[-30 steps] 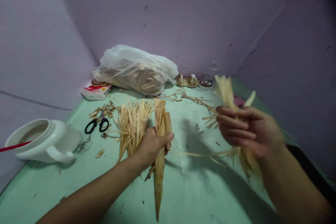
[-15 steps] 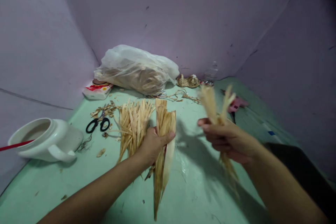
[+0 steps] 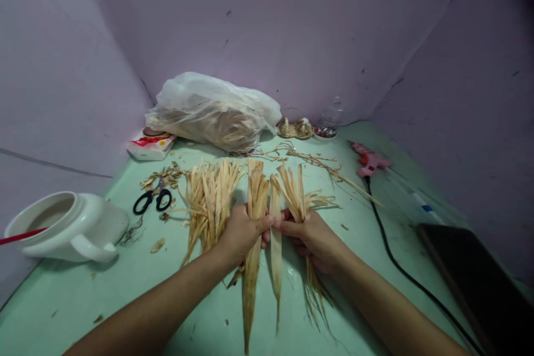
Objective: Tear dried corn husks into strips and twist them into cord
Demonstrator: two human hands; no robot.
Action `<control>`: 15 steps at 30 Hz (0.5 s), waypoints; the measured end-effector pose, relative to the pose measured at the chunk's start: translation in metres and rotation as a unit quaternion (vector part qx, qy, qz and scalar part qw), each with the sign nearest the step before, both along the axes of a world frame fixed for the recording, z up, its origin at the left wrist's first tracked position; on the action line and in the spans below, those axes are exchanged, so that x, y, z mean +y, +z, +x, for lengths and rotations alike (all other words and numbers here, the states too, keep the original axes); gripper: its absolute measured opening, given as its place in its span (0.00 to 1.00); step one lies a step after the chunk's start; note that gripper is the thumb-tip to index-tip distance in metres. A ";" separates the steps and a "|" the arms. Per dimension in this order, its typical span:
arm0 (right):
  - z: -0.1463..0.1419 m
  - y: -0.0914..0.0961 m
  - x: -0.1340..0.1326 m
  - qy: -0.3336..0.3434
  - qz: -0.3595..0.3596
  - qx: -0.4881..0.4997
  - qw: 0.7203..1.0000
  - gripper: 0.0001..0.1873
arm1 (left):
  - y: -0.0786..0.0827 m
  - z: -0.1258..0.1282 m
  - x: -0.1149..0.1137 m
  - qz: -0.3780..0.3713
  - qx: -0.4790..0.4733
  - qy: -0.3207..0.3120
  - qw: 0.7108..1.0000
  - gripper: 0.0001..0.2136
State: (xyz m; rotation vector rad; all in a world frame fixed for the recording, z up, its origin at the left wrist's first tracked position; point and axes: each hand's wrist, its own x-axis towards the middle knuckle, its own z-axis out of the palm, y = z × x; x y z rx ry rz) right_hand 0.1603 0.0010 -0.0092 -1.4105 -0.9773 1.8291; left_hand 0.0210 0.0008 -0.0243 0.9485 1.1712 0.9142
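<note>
Long, pale brown dried husk leaves hang upright in my left hand, its thumb pressed across them. My right hand grips a bundle of thin husk strips, frayed at top and bottom. Between thumb and finger it also pinches a single paler husk leaf, just right of the left hand's leaves. The two hands nearly touch at the thumbs. Left of my left hand, a pile of shredded husk strips lies on the green table.
Black-handled scissors lie among husk scraps at left, near a white pitcher on its side. A plastic bag rests against the back wall. At right are a pink glue gun, its black cord and a dark flat object.
My right hand has come left with its strips to meet my left hand. The paler leaf, earlier in my left hand, is now apart from the others, at my right fingertips.
</note>
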 end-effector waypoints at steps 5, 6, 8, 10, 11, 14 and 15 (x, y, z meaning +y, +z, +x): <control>-0.001 0.001 -0.001 -0.013 -0.004 0.006 1.000 0.12 | 0.004 -0.001 -0.001 -0.002 0.012 -0.008 1.000 0.11; -0.001 0.000 -0.001 -0.018 -0.002 0.005 1.000 0.12 | 0.005 -0.001 -0.001 0.000 0.010 -0.011 1.000 0.12; -0.001 -0.003 -0.001 -0.018 0.004 0.001 1.000 0.12 | 0.007 0.000 -0.001 0.003 0.008 -0.012 1.000 0.13; -0.001 -0.005 -0.001 -0.014 0.016 -0.008 1.000 0.11 | 0.007 0.000 -0.001 0.003 0.014 -0.007 1.000 0.13; -0.001 -0.006 -0.002 -0.012 0.024 -0.012 1.000 0.11 | 0.007 0.001 -0.001 0.001 0.019 -0.006 1.000 0.13; -0.003 -0.005 -0.003 -0.006 0.044 -0.010 0.999 0.11 | 0.005 0.001 -0.002 -0.004 0.027 -0.018 0.999 0.14; -0.003 -0.004 -0.003 -0.005 0.045 -0.005 0.999 0.11 | 0.004 0.000 -0.002 -0.006 0.027 -0.025 0.999 0.14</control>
